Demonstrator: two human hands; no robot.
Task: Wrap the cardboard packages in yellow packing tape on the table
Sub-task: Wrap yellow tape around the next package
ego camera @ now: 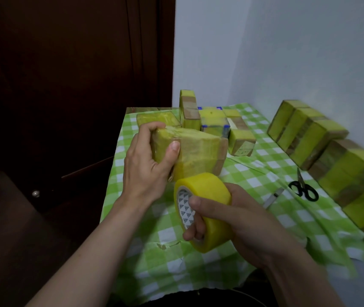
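Observation:
My left hand [147, 160] grips the left end of a cardboard package [198, 151], partly covered in yellow tape and held above the table. A roll of yellow packing tape [205, 209] sits just below that package, and my right hand [227, 220] holds it with the thumb through the core. A strip of tape seems to run from the roll up to the package's front face. Behind it lie several taped packages [210, 117] in a loose pile. More taped packages [305, 131] line the right wall.
A green and white checked cloth [287, 220] covers the table. Black scissors [303, 188] and a small grey cutter [273, 197] lie to the right of the roll. A dark wooden door [65, 85] stands left of the table, whose left edge drops off.

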